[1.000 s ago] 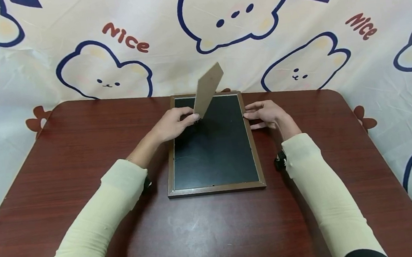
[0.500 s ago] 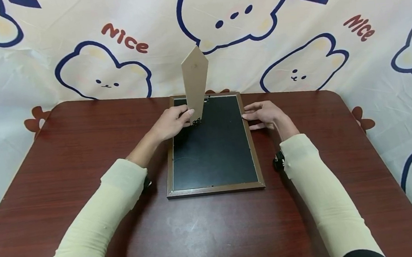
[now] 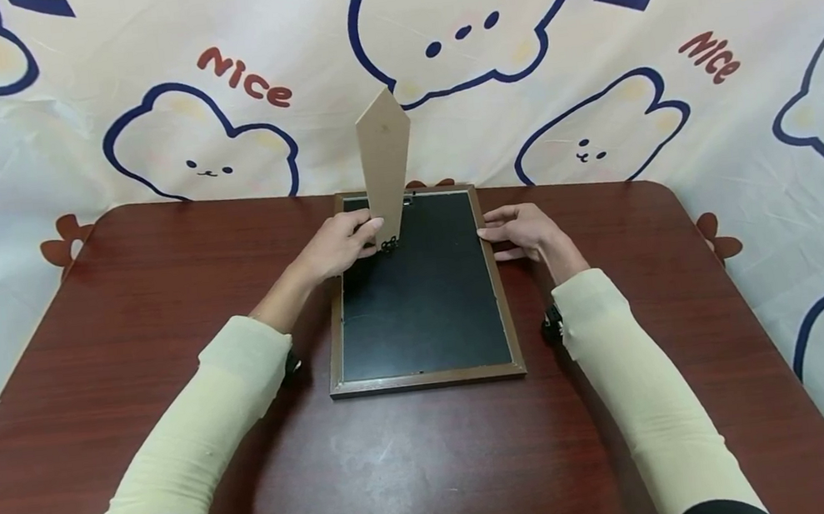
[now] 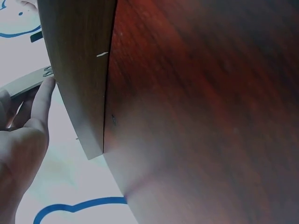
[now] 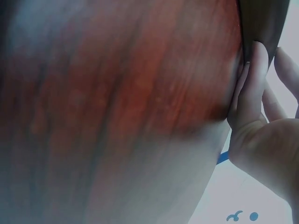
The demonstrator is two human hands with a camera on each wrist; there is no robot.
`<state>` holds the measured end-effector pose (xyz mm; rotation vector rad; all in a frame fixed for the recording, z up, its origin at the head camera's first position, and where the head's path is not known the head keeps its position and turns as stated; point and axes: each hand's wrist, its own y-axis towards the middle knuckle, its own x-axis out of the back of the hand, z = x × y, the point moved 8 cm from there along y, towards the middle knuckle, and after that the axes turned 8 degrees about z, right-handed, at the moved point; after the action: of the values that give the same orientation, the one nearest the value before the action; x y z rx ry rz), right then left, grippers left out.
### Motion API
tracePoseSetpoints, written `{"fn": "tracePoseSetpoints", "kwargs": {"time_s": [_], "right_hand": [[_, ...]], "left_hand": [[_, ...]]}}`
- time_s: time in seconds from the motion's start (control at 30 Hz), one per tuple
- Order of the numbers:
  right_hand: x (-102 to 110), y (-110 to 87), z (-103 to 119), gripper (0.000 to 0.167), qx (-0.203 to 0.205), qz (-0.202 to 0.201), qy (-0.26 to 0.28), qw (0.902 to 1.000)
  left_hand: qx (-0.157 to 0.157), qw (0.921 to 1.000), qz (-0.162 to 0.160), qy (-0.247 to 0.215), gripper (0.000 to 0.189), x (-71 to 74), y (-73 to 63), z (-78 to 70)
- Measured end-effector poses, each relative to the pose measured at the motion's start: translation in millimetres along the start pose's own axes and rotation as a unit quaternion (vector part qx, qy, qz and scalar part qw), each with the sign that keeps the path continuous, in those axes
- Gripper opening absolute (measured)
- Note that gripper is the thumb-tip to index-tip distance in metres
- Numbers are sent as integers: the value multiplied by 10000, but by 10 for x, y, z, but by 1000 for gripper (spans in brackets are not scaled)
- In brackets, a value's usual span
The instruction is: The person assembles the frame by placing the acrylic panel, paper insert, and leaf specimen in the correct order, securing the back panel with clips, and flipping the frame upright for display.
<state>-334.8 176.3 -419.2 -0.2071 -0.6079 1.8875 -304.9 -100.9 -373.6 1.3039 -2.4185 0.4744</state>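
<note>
From here, the left hand (image 3: 333, 246) pinches a beige flap (image 3: 386, 159) raised above the black backing (image 3: 420, 315); the right hand (image 3: 527, 231), fingers spread, touches the frame (image 3: 428, 379).

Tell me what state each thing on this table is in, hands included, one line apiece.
Wooden frame: lying flat on the table, black backing facing up.
Black backing: sitting inside the frame's rim.
Beige stand: raised at a slant above the backing, its near end low by a small black hinge.
Left hand: pinching the stand near its lower end.
Right hand: touching the frame's right side, fingers mostly extended.
</note>
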Motion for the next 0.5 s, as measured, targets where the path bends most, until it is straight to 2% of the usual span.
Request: {"fn": "tracePoseSetpoints", "kwargs": {"time_s": [0.5], "right_hand": [[-48,11,50,60,-57,-206,-562,9982]], "left_hand": [[-49,9999,-116,86,33,20,-11,10]]}}
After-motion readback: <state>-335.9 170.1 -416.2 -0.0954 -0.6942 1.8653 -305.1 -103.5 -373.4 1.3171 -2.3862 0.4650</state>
